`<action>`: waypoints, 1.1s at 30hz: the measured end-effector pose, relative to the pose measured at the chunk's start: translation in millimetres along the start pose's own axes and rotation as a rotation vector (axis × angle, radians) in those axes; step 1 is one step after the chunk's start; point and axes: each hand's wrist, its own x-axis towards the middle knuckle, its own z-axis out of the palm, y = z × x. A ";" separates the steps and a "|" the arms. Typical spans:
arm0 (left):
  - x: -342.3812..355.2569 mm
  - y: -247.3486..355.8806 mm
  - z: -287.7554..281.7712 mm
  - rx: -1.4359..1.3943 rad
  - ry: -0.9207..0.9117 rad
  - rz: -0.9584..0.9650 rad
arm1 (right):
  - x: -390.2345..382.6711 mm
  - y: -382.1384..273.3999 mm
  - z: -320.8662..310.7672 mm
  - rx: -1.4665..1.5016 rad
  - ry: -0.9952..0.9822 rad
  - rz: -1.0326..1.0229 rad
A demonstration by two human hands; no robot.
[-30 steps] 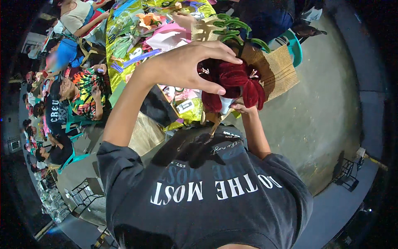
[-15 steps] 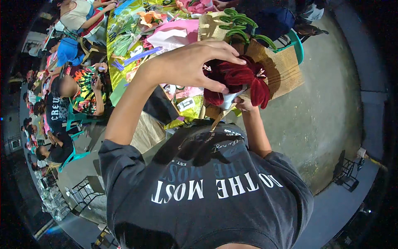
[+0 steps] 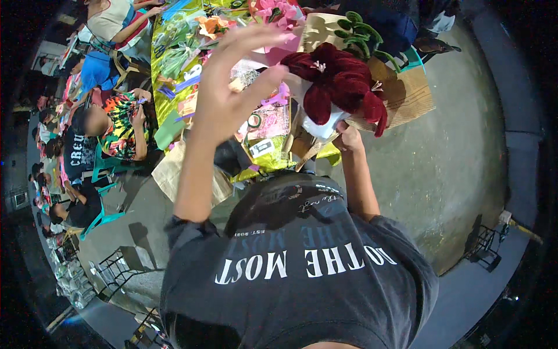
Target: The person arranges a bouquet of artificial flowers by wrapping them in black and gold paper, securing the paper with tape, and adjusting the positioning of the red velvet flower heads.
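Note:
A bunch of dark red fuzzy flowers [image 3: 337, 78], seemingly made of pipe cleaner, leans over the table's right end with pale stamens showing. White wrapping [image 3: 321, 123] surrounds its base. My right hand [image 3: 349, 137] closes around that base from the right; the flowers and wrapping hide part of the fingers. To the left of the petals, my left hand [image 3: 232, 87] is raised above the table, smeared by motion, thumb and fingers apart with nothing seen between them. Brown printed paper [image 3: 410, 96] lies behind the flowers, beside green looped fuzzy leaves [image 3: 360, 38].
A yellow-covered table [image 3: 264, 161] carries pink paper, purple strips [image 3: 276, 96], a roll of tape [image 3: 254, 120] and an orange flower [image 3: 212, 26]. A beige sheet [image 3: 195, 174] hangs at the near edge. Several people sit along the left; concrete floor [image 3: 447, 174] lies right.
My left hand has come off the red flowers and moved left and up, its fingers apart. The flowers have shifted slightly up and right, showing more of the white wrapping, still in my right hand.

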 end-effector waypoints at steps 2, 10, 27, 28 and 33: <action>-45.3 -3.5 11.8 -0.067 0.208 -0.104 | -1.9 5.1 -13.0 0.023 0.003 0.021; -263.4 -73.5 96.4 -0.226 0.397 -0.951 | -2.4 6.3 -1.4 0.217 0.413 0.137; -178.2 -17.4 126.6 -0.031 0.237 -0.634 | -37.1 27.0 -11.1 0.080 0.326 0.239; -168.8 -18.7 132.6 -0.039 0.204 -0.637 | -37.0 24.9 -11.6 0.062 0.278 0.260; -141.4 -12.2 138.6 -0.025 0.055 -0.624 | -48.5 24.2 -31.1 0.010 0.233 0.359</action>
